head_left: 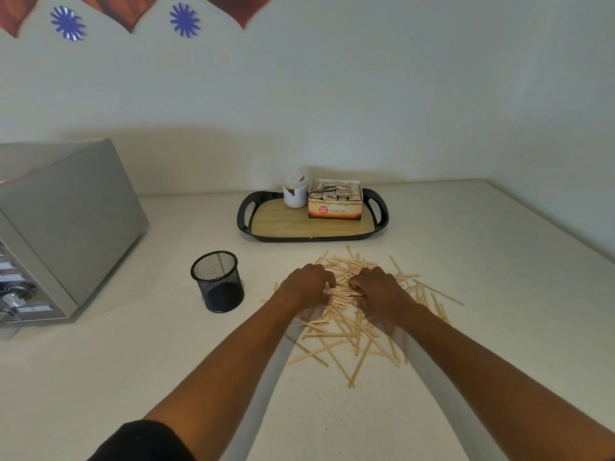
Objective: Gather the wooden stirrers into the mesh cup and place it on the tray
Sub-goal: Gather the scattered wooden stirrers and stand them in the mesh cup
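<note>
Mesh cup [218, 281] left of centre, upright, empty | my left hand [307, 285] and right hand [377, 287] at centre, fingers curled, squeezing a bundle of wooden stirrers [344, 292] | tray [312, 224] above | risk: uneven grip, stirrers slip and scatter.

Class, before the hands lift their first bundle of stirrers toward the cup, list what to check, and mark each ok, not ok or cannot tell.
1. Mesh cup upright, mouth open: ok.
2. Cup empty inside: cannot tell, the bottom is dark.
3. Left hand and right hand both grip a bundle from the stirrers: ok.
4. Bundle lined up evenly: cannot tell.
5. Bare room on the tray beside jar and tea box: ok.
6. All stirrers gathered: not ok, many lie scattered.
</note>
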`<action>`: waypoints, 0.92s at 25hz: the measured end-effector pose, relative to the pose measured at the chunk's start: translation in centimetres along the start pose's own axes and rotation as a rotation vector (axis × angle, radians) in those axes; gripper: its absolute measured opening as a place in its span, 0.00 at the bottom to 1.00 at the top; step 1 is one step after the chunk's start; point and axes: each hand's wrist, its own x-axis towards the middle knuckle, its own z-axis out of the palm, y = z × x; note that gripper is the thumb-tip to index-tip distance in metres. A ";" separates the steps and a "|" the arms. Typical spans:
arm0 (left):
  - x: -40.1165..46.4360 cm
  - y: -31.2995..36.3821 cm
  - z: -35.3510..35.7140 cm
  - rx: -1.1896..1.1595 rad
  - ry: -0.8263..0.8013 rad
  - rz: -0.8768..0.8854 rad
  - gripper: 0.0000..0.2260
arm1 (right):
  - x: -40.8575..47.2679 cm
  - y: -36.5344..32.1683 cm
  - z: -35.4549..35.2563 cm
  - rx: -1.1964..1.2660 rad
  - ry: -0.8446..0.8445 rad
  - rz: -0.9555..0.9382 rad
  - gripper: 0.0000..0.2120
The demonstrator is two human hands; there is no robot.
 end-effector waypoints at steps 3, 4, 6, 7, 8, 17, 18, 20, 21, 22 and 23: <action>0.2 0.4 0.2 0.060 0.041 -0.001 0.12 | 0.5 -0.4 0.0 -0.063 0.027 0.016 0.17; 0.3 0.6 0.4 0.087 0.054 0.003 0.11 | 0.6 -0.5 0.0 -0.072 0.038 0.015 0.17; 0.4 0.8 0.6 0.150 0.097 0.021 0.10 | 0.7 -0.5 0.0 -0.100 0.047 0.007 0.16; 0.5 0.9 0.7 0.172 0.124 0.026 0.09 | 0.7 -0.5 0.1 -0.110 0.051 0.002 0.16; 0.5 1.0 0.8 0.185 0.146 0.027 0.08 | 0.8 -0.4 0.2 -0.099 0.063 0.000 0.15; 1.1 0.8 -0.7 0.024 0.213 0.062 0.11 | 2.3 0.5 -4.0 -0.025 0.138 -0.030 0.08; 1.2 0.9 -1.1 -0.013 0.205 0.057 0.11 | 2.8 0.6 -4.9 -0.023 0.124 -0.033 0.07; 1.6 1.0 -2.0 -0.090 0.193 0.033 0.09 | 3.9 0.8 -6.7 -0.025 0.091 -0.033 0.06; 1.8 1.0 -2.5 -0.137 0.193 0.015 0.08 | 4.4 1.1 -7.4 0.013 0.085 -0.023 0.07; 2.0 1.0 -3.0 -0.179 0.192 -0.007 0.07 | 4.8 1.2 -8.0 0.094 0.099 -0.005 0.11; 2.1 0.8 -3.5 -0.212 0.197 -0.021 0.06 | 4.9 1.3 -8.6 0.205 0.143 0.017 0.20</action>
